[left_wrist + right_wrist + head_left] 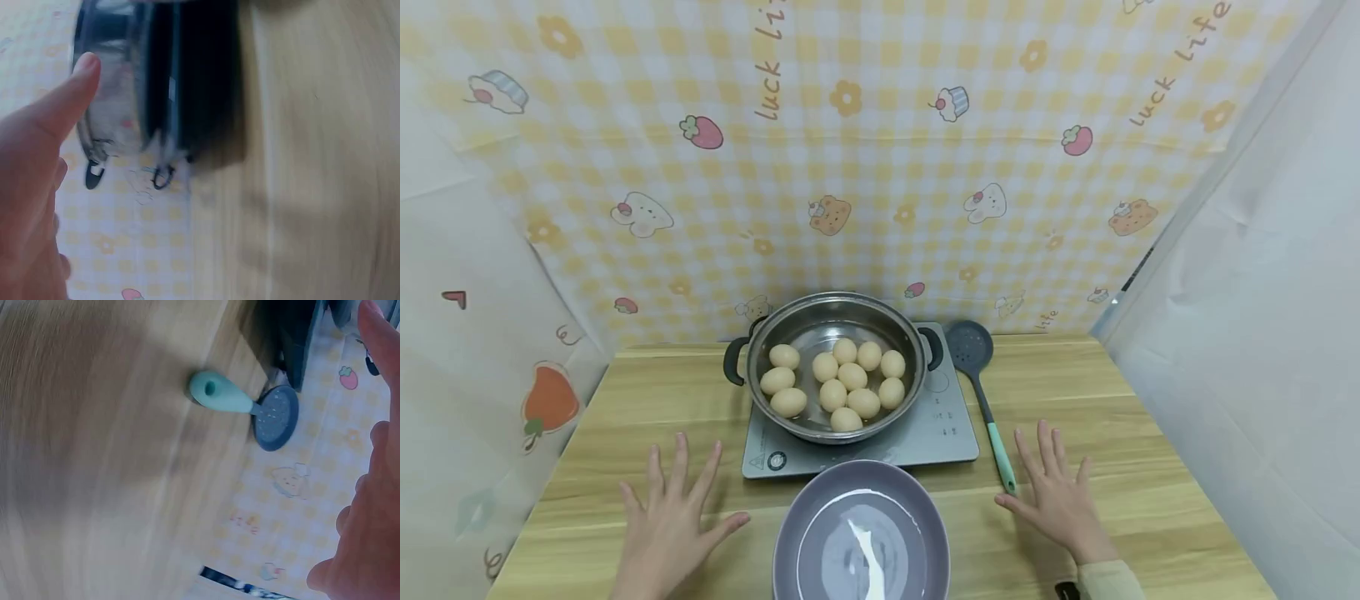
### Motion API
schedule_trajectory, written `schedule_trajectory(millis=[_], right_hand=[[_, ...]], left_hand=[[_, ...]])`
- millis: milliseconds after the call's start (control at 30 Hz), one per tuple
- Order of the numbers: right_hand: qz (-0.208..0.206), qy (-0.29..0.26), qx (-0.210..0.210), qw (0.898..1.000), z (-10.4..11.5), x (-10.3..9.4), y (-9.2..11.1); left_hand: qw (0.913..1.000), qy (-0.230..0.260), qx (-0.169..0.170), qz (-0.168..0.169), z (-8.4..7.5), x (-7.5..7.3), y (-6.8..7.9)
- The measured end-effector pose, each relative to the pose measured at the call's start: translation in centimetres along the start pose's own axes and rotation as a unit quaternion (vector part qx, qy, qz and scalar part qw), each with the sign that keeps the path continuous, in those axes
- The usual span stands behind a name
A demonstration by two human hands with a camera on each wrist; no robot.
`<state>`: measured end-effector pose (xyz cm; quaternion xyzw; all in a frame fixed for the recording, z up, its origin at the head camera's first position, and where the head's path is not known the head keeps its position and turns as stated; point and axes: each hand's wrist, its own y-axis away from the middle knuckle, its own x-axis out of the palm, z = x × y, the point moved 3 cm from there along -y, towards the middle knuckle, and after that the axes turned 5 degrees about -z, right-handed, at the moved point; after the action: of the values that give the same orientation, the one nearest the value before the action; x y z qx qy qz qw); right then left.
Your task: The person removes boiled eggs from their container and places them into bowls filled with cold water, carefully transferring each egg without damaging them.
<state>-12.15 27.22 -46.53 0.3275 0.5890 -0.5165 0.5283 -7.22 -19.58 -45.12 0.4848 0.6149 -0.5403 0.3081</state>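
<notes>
My left hand (666, 525), fingers spread and holding nothing, is over the table left of a purple-grey plate (786, 550). My right hand (1063, 508), also spread and holding nothing, is beside the mint handle of a slotted skimmer (988, 408), its thumb close to the handle's end. The skimmer's dark perforated head points away from me. A steel pot (820, 432) with black side handles stands on a grey induction cooker (880, 452). Several pale eggs (852, 376) lie in shallow water inside it. In the left wrist view the pot (115, 94) is blurred.
The wooden table (1150, 492) runs back to a yellow checked cloth (880, 167) with cartoon prints. White sheets (1255, 350) close off the left and right sides. The plate sits in front of the cooker, cut by the lower frame edge.
</notes>
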Motion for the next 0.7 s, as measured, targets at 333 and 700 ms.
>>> schedule_trajectory(millis=[333,700], right_hand=[[0.078,-0.077,0.069,0.992,-0.6,3.6,-0.6],[0.093,-0.120,0.114,0.982,0.6,5.2,-0.6]], left_hand=[[0.9802,0.187,-0.055,0.031,-4.9,0.0,1.1],[0.9779,0.205,-0.039,-0.005,-7.6,3.0,2.3]])
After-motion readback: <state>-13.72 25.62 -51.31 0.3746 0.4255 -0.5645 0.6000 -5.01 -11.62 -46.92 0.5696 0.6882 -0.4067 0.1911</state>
